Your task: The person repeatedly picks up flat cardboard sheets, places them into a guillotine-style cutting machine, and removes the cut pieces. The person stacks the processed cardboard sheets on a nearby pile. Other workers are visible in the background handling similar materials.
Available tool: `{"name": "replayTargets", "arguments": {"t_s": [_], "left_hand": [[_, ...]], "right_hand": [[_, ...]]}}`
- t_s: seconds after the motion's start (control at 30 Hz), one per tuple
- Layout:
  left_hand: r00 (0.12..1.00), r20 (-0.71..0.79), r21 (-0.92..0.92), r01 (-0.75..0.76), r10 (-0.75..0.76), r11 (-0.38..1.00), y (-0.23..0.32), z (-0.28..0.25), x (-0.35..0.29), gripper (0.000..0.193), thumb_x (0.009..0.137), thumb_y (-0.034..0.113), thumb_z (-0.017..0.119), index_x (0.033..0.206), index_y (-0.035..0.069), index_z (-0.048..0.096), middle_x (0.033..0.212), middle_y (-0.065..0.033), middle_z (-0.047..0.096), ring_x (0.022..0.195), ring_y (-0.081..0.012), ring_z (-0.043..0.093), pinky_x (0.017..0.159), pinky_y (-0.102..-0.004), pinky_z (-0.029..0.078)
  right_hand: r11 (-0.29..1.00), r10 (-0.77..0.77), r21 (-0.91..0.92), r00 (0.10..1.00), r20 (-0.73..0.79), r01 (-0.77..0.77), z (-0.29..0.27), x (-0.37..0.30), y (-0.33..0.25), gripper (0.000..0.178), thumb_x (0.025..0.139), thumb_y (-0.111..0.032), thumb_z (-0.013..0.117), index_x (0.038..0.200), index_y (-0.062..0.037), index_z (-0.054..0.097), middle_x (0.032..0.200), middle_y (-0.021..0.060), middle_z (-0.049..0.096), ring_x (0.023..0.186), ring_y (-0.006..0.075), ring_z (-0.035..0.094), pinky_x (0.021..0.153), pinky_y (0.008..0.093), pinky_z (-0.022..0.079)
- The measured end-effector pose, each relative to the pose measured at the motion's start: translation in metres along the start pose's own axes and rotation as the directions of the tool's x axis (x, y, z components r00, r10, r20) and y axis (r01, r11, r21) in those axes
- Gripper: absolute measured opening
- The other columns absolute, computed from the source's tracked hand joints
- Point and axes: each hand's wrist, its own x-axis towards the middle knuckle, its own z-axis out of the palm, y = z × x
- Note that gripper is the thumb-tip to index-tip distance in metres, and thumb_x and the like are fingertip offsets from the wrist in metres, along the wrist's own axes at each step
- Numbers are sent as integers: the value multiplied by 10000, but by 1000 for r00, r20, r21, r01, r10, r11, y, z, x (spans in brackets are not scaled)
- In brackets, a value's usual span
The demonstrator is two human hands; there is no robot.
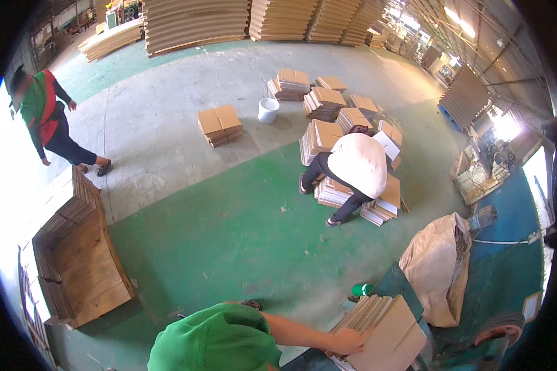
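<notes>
Nearest, the left hand lay on a leaning stack of brown cardboard sheets at the corner of a blue-green machine table. Its fingers were stretched flat and close together against the top sheet, and I could not tell whether the thumb hooked under an edge. The right hand was out of view. The sheets were fanned and tilted rather than squared, so with only one flat palm on them they could probably have slid apart and spilled off the table corner onto the green floor. A small green cup just beside the stack could have been knocked over by such a slide, and the slumped tan sack near it left little room to catch anything. Farther out, a person in a white top crouched among low piles of folded cartons, well apart from any spill. A white bucket stood near those piles.
</notes>
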Motion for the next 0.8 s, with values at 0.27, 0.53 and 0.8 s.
{"name": "replayTargets", "arguments": {"t_s": [0.27,0.53,0.8], "left_hand": [[999,0,-13,44,-44,999,3,-15,17,843,944,377,505,1483,-60,25,671,-247,627,542,-408,608,499,-508,479],[954,200,271,165,-223,948,24,-4,31,868,925,569,474,1451,-59,188,869,-263,669,771,-435,657,652,-510,527],[890,456,14,-19,11,1000,13,6,-145,469,914,113,612,1349,25,461,626,-29,479,552,-115,462,521,-287,383]], "right_hand": [[914,191,373,980,-55,-157,-63,-10,18,553,913,-431,560,1364,-123,475,1253,108,568,972,283,607,741,427,532],[953,47,296,997,55,-61,-52,-191,106,453,1015,-332,440,1343,-21,463,1124,139,651,805,240,701,664,306,557],[707,547,652,797,-255,-276,3,-506,279,318,951,-207,572,1137,51,585,904,86,696,730,142,680,614,287,541]]}}
